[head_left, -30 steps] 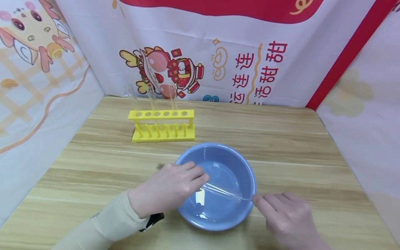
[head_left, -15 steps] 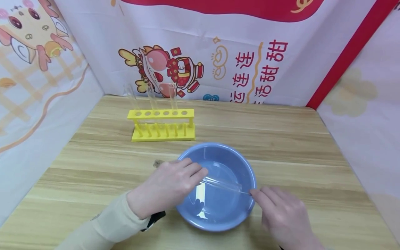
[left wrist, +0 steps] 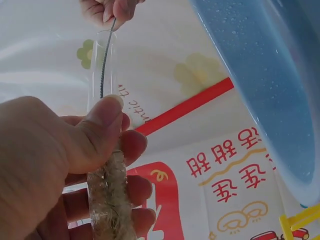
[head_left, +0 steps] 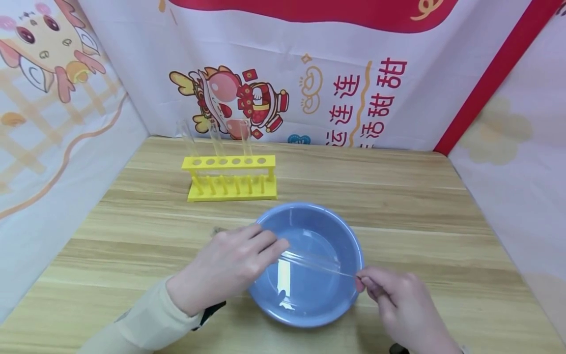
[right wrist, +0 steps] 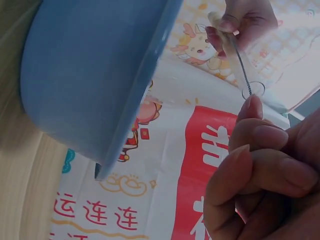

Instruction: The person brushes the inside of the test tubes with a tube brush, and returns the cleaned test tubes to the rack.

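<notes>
My left hand [head_left: 234,260] grips a clear test tube [left wrist: 111,65] over the left part of a blue basin [head_left: 345,246]. The tube slants, its mouth toward my right hand [head_left: 398,295]. Inside it is a test tube brush [left wrist: 112,205], whose pale bristles sit at the closed end below my left thumb in the left wrist view. The brush's thin twisted wire [right wrist: 242,65] runs out through the mouth. My right thumb and fingers pinch the wire's outer end at the basin's right rim; that end is hidden in my fingers.
Behind the basin to the left stands a yellow test tube rack [head_left: 232,194] with three clear tubes [head_left: 245,137] upright in it. Printed cloth walls [head_left: 274,44] enclose the wooden table [head_left: 398,196] at the back and sides. Droplets dot the basin in the left wrist view.
My left hand and the tube have shifted slightly left. The right hand has rolled so its thumb now shows, and it has risen a little with the wire still pinched.
</notes>
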Demonstrator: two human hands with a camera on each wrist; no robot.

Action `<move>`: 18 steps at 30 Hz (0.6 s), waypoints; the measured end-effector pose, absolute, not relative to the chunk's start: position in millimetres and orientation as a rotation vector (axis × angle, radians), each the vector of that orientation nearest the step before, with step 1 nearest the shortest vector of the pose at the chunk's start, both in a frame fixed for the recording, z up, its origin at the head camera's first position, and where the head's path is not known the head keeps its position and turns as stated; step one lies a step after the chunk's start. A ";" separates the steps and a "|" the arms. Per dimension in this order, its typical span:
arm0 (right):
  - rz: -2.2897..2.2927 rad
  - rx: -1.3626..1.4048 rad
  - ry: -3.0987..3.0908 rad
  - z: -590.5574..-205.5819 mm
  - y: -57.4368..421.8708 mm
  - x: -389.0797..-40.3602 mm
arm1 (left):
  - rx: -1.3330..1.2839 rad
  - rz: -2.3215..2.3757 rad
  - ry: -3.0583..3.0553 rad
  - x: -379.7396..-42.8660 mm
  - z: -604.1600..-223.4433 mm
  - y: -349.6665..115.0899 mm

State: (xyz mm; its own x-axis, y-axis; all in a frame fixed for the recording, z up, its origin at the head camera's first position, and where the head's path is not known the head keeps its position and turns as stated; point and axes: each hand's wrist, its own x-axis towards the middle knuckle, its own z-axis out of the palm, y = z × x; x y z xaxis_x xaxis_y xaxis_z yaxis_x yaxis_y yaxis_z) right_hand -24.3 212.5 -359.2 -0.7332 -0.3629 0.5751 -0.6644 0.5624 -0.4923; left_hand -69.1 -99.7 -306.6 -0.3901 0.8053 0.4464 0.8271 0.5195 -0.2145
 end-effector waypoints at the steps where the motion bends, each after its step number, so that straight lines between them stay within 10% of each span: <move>1: 1.025 0.820 -2.401 -358.1 214.5 -23.8 | -1.316 -0.054 -2.269 -69.5 -306.3 -101.7; 18: 1.124 0.766 -2.493 -358.2 247.9 -19.3 | -1.238 -0.070 -2.347 -74.5 -306.4 -122.3</move>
State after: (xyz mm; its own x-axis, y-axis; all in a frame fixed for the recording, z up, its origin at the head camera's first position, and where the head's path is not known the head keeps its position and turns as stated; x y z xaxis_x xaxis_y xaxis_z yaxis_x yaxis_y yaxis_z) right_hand -19.3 247.9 -358.2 -0.8124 -0.3455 0.4698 -0.5808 0.5515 -0.5988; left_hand -74.5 -122.3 -306.4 -0.4737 0.7645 0.4372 0.7892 0.5888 -0.1746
